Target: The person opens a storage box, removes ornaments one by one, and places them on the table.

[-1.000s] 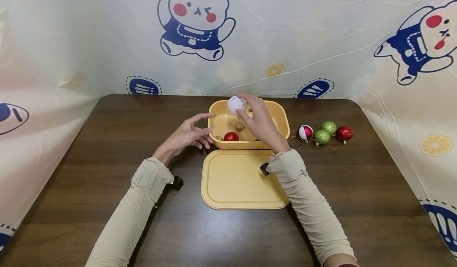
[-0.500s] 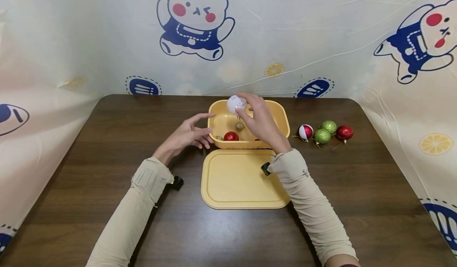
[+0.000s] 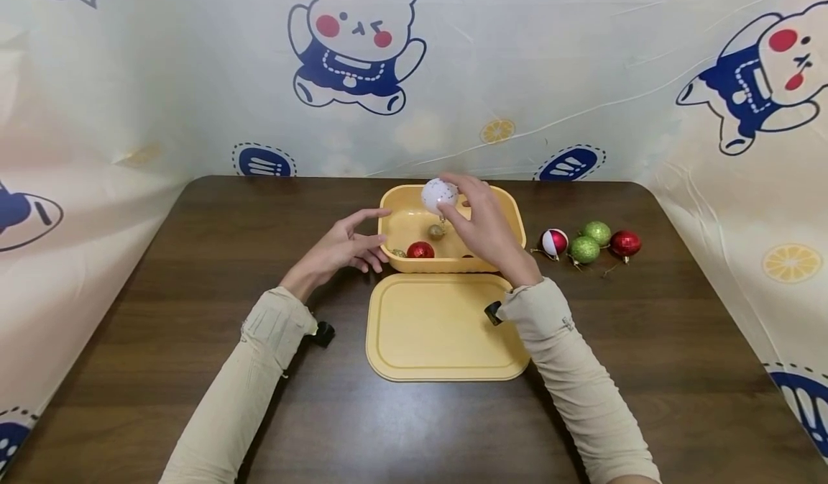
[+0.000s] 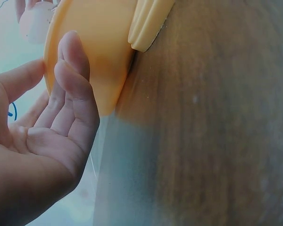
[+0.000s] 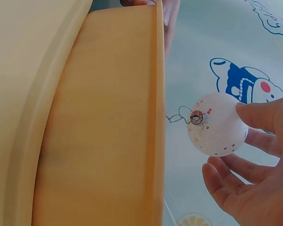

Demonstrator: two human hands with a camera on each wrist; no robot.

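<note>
My right hand [image 3: 488, 225] pinches a white speckled Christmas bauble [image 3: 438, 195] between thumb and fingers, above the yellow box [image 3: 516, 218]. The bauble's metal cap and wire hook show in the right wrist view, where it hangs beyond the box rim [image 5: 159, 117]. At the box's left end, my left hand [image 3: 339, 248] touches the rim with relaxed fingers, and the left wrist view has its fingertips beside the outer wall [image 4: 104, 47]. Inside the box lie a red bauble [image 3: 420, 250] and a small gold bauble [image 3: 436, 231], with others partly hidden.
The yellow lid [image 3: 443, 333] lies flat on the brown table [image 3: 414, 426], in front of the box. To the box's right sit a red-and-white bauble [image 3: 554, 242], two green glittery baubles [image 3: 585, 249] and a red bauble [image 3: 625, 243]. A printed curtain [image 3: 453, 74] rises behind the table.
My right hand has shifted slightly right with the white bauble, still above the box. The left hand stays at the box's left rim. The head view has tilted a little.
</note>
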